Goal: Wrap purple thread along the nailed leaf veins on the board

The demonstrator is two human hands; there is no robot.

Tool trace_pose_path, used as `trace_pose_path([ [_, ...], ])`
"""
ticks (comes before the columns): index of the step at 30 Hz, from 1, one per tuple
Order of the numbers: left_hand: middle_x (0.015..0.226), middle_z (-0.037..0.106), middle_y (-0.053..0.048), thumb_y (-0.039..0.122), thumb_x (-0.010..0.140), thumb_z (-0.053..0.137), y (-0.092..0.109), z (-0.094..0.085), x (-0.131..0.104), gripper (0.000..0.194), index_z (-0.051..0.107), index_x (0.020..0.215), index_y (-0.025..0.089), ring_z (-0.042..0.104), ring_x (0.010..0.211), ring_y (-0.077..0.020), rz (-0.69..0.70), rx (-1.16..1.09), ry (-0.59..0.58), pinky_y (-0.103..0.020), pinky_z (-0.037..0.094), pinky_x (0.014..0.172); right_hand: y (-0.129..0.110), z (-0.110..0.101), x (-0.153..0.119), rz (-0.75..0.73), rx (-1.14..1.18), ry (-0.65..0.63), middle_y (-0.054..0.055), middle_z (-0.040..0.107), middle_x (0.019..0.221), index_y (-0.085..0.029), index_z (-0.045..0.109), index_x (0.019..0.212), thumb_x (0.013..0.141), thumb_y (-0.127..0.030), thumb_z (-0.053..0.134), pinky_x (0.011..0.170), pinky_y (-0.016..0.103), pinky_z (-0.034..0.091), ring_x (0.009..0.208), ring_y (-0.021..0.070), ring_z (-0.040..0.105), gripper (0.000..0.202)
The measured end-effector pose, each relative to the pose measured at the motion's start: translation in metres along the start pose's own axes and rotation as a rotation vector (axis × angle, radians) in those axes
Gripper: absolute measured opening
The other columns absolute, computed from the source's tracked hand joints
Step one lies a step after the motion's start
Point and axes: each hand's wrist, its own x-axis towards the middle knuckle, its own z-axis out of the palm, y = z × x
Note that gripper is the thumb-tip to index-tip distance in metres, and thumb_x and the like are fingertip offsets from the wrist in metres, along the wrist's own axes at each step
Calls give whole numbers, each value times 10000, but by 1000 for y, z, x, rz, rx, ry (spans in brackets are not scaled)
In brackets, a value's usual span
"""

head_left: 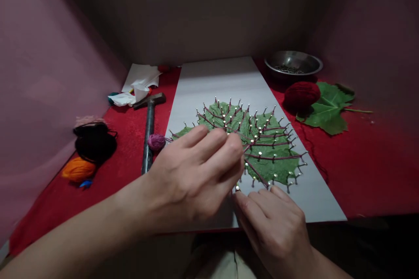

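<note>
A green leaf (271, 168) lies on a white board (216, 78), ringed and dotted with upright nails (259, 154). Dark purple yarn (278, 157) runs between the nails along the veins. My left hand (199, 170) is closed over the leaf's lower left part, its fingertips hidden behind the knuckles. Close by, my right hand (275, 222) rests at the board's near edge with fingers curled, beside a nail at the leaf's base. A thin strand shows between the hands, and both seem pinched on it. A small purple yarn ball (156, 141) sits left of my left hand.
A hammer (149, 126) lies left of the board on the red cloth (124, 135). Black (95, 141) and orange yarn (78, 169) sit further left. At right are a metal bowl (293, 63) of nails, a dark red yarn ball (301, 94) and a loose leaf (330, 111).
</note>
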Motion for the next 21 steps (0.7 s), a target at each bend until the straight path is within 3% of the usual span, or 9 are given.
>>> trace_pose_path([
  [4,867,644,-35,164,912,482,-13,13,28,183,635,813,174,621,768,-172,-27,8,96,-305,518,667,0,1,-1,9,1,21,0,427,552,-160,526,601,882,-70,514,609,328,205,577,135,306,296],
  [11,926,630,-32,196,921,409,-41,51,56,242,645,868,207,638,841,-168,-452,-188,93,-313,518,759,2,4,-1,13,8,33,-3,480,579,-123,649,882,911,-95,490,620,316,223,587,135,349,165],
  [15,913,651,-16,104,809,521,-64,59,45,171,658,831,205,635,759,-129,-690,-275,225,-234,502,651,1,4,-2,1,15,33,-5,480,576,-122,657,886,913,-106,500,624,319,218,582,131,350,161],
  [18,733,656,6,66,773,516,-82,51,28,178,645,782,188,566,483,-75,-897,-554,321,-191,420,428,1,4,-3,0,10,57,-1,481,572,-120,662,876,920,-120,488,630,325,220,585,134,359,180],
  [21,647,645,10,82,763,539,-94,37,8,122,626,767,168,581,427,-89,-1120,-759,458,-180,394,334,2,5,-4,-3,12,63,2,491,574,-119,664,866,916,-115,493,627,326,226,582,134,368,178],
])
